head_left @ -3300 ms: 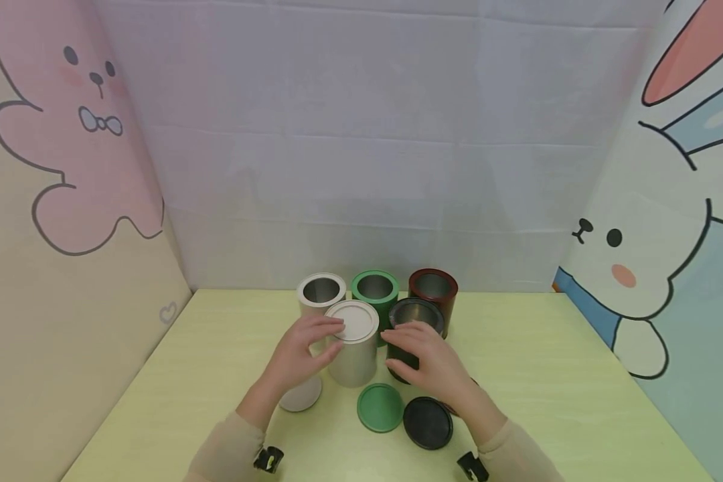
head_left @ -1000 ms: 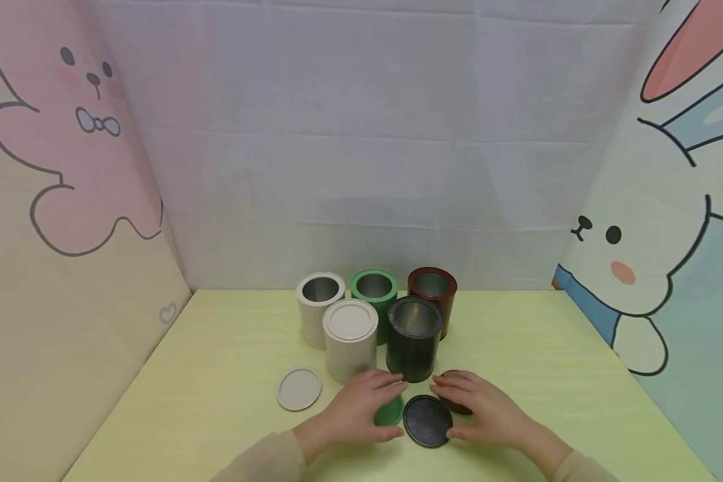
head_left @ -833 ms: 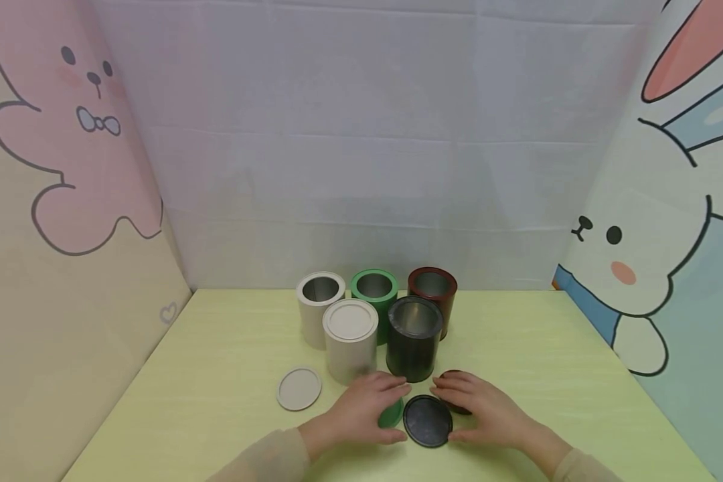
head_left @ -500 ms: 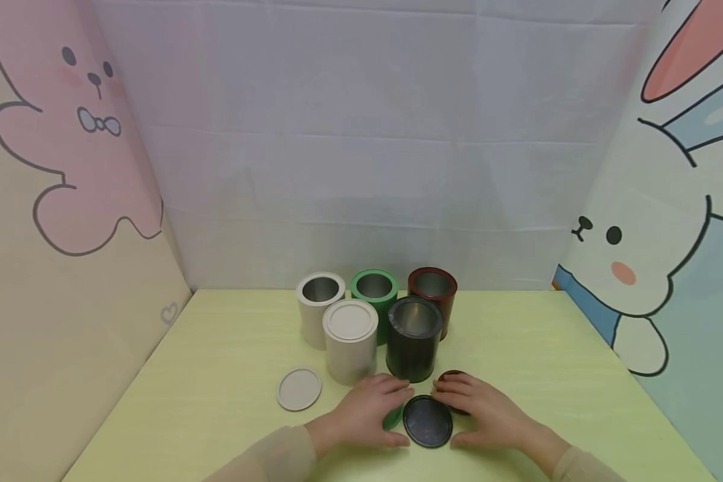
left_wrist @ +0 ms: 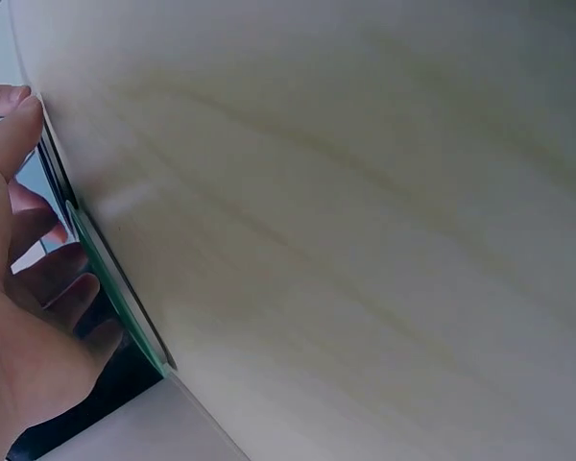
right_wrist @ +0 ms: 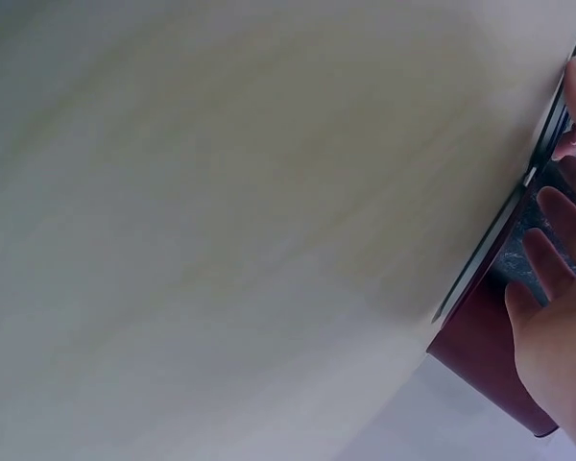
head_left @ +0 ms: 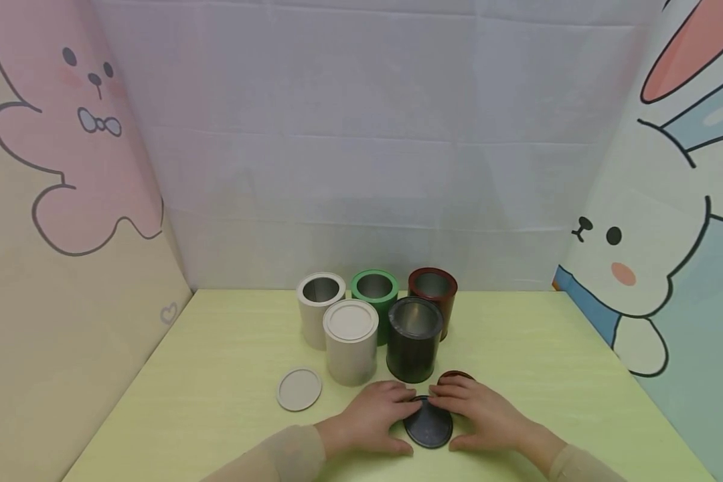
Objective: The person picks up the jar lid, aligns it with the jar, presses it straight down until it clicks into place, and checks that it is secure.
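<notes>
On the table, the black lid lies flat between my two hands. My left hand is at its left side with relaxed fingers, fingertips right at the rim and thumb held apart nearer me. From the other side my right hand reaches its right rim, fingers gently bent and thumb low. The dark red lid shows partly behind the right fingers. My left hand hides the green lid in the head view; its green edge shows below the fingers in the left wrist view.
Behind the hands stand a white can with its lid on and an uncovered black can. Further back are uncovered white, green and dark red cans. A white lid lies at left.
Both hands came down from the cans to the lids. Since then my left hand has slid right over the green lid to the black lid's rim; my right hand has barely shifted.
</notes>
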`<state>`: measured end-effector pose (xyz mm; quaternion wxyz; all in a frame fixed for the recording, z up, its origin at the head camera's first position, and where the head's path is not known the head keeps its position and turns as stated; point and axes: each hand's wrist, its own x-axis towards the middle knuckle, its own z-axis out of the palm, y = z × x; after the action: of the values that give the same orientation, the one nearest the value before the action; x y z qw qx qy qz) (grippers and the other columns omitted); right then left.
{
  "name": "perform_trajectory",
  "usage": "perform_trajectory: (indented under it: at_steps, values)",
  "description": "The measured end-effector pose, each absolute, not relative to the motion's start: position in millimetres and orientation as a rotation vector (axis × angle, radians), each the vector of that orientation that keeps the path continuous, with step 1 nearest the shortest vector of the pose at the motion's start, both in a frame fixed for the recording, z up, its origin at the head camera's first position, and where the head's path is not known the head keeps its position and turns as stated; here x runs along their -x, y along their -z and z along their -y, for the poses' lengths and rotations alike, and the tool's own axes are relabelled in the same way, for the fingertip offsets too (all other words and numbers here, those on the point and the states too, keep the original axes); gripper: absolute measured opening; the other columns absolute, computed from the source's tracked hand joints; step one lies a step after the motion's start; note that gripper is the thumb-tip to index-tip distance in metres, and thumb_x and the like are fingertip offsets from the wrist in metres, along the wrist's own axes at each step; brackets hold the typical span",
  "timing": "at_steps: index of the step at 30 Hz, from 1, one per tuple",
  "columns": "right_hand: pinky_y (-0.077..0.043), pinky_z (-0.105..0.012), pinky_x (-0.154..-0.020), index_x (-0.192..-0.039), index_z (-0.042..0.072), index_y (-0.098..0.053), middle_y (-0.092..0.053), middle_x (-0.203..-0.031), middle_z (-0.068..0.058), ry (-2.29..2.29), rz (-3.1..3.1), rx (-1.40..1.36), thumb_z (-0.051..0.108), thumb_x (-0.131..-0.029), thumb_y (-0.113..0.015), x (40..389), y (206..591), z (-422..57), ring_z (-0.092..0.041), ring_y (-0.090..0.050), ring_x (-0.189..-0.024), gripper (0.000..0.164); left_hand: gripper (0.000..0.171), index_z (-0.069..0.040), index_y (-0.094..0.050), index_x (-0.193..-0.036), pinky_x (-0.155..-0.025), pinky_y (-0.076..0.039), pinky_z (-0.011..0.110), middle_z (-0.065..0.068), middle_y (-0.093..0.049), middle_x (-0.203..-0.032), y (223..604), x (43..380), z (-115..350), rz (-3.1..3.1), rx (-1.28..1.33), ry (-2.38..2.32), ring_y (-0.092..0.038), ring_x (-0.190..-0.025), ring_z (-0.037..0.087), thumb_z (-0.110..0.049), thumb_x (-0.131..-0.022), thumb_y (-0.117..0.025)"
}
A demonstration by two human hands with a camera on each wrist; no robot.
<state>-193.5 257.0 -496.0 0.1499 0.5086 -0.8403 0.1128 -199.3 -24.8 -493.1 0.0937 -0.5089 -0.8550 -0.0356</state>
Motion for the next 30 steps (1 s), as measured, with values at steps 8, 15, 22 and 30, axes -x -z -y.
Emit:
perform_trajectory:
  at_steps: [8,15,22,30]
  values:
    - [-0.047,-0.041,-0.095,-0.132,0.01,-0.064,-0.062,-0.133,-0.006,-0.337,2.388,-1.486,0.056,-0.083,-0.073,195.1,498.8,-257.3,-0.03,-0.055,-0.12,0.068,0.067,-0.021,-0.062,-0.137,-0.104,-0.042,0.03,0.0,-0.058,-0.137,500.6,201.5,23.8,2.566,1.508,0.135,-0.049,-0.128,0.016,-0.061,-0.084,-0.069]
    - [-0.048,-0.041,-0.094,-0.125,0.011,-0.069,-0.065,-0.128,-0.003,-0.371,2.381,-1.494,0.055,-0.083,-0.074,196.8,499.8,-255.8,-0.029,-0.057,-0.118,0.061,0.058,-0.019,-0.068,-0.131,-0.103,-0.042,0.027,-0.001,-0.06,-0.134,501.7,205.6,22.9,2.544,1.509,0.192,-0.053,-0.125,0.015,-0.056,-0.086,-0.07]
    - [-0.052,-0.043,-0.091,-0.124,0.008,-0.07,-0.068,-0.124,-0.002,-0.378,2.424,-1.469,0.055,-0.083,-0.072,195.9,498.3,-253.8,-0.028,-0.059,-0.116,0.063,0.055,-0.016,-0.07,-0.127,-0.103,-0.041,0.022,-0.001,-0.061,-0.135,500.5,206.2,23.0,2.558,1.517,0.24,-0.053,-0.125,0.013,-0.054,-0.087,-0.071]
    - [-0.053,-0.041,-0.09,-0.124,0.009,-0.07,-0.067,-0.125,-0.001,-0.396,2.46,-1.46,0.055,-0.083,-0.071,193.9,495.5,-252.3,-0.026,-0.06,-0.116,0.061,0.056,-0.016,-0.072,-0.124,-0.1,-0.043,0.02,-0.001,-0.062,-0.132,501.1,205.3,22.3,2.566,1.496,0.284,-0.055,-0.121,0.01,-0.055,-0.083,-0.073]
